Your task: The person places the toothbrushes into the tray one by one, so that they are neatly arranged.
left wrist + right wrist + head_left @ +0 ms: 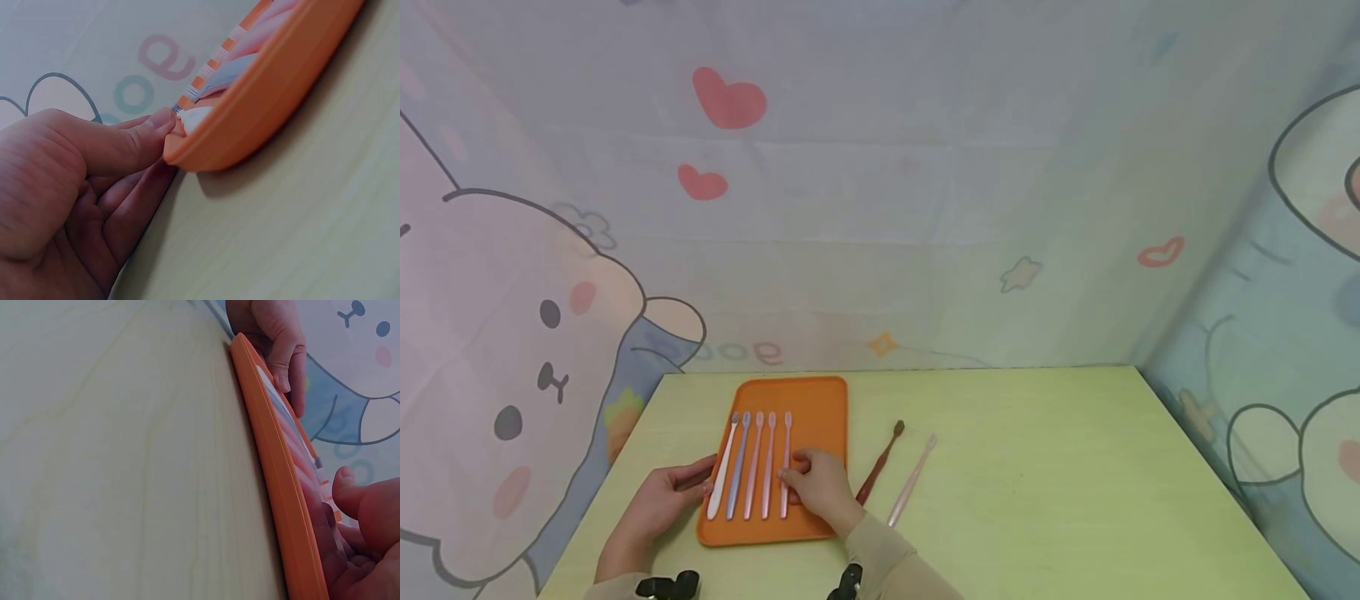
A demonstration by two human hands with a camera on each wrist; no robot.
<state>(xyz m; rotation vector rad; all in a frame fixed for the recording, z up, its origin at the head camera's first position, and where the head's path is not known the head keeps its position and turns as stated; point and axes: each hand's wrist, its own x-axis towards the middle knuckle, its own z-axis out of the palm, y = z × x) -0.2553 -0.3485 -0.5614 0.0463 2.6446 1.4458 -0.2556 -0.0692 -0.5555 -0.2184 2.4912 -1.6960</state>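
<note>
Five toothbrushes lie side by side, heads away from me, on an orange tray (pixel 823 408). From the left they are a white toothbrush (pixel 721 475), a blue toothbrush (pixel 738 467) and several pink ones. My left hand (pixel 658 500) pinches the tray's left rim; its thumb lies at the corner by the white handle in the left wrist view. My right hand (pixel 827 487) reaches over the tray's right side, thumb and fingers about the handle of the rightmost pink toothbrush (pixel 787 442). In the right wrist view its lower fingers (pixel 331 531) are curled inside the rim.
To the right of the tray, a dark red toothbrush (pixel 880 462) and a light pink toothbrush (pixel 913 481) lie on the pale wooden table (pixel 1075 483). My right forearm hides part of their lower ends. A cartoon-printed cloth (pixel 925 208) hangs behind the table and at both sides.
</note>
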